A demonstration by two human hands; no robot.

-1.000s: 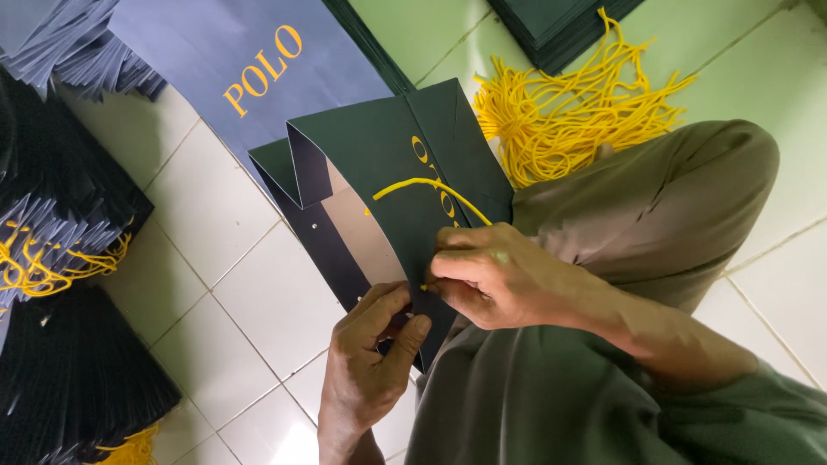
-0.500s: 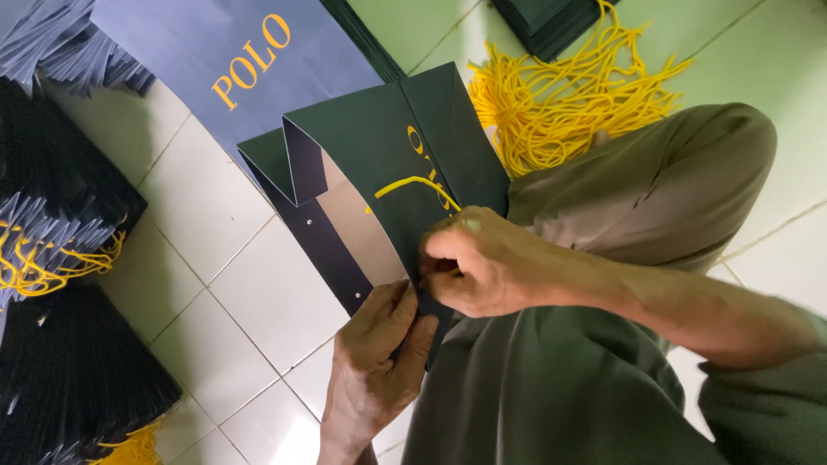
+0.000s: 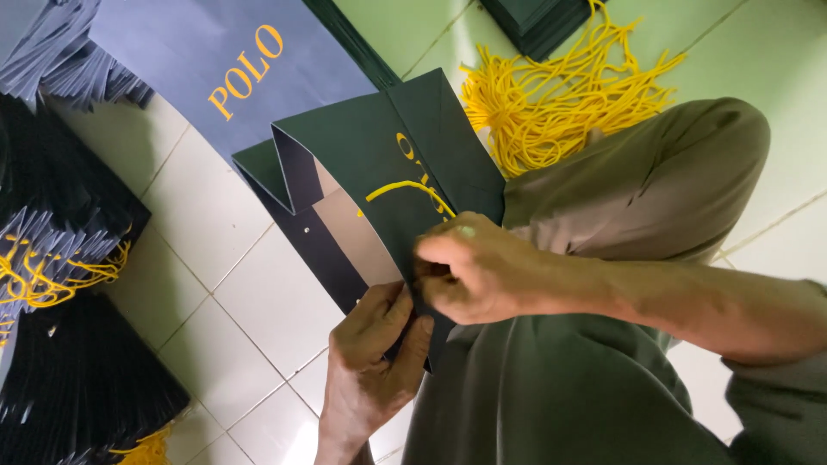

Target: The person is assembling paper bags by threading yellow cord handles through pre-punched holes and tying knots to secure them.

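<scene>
Head view: dark green paper bag sat opened on person's lap, over the olive trouser knee, mouth toward lower left, pale inner wall showing w/ small punched holes. Yellow cord handle looped across bag's outer face. R hand was pinched tight on bag's top edge where cord end met it; fingertips closed, exact hold on cord end hidden, can't tell. L hand gripped same edge from below, thumb and fingers narrow, clamped on bag rim. Hands touching/just beside each other.

Around: tiled floor. Loose bundle of yellow cords by floor's top edge, near knee. Flat blue bag w/ gold lettering at top left. Stack of dark bags w/ yellow handles along left edge. More green bags at top edge, partly cut off.
</scene>
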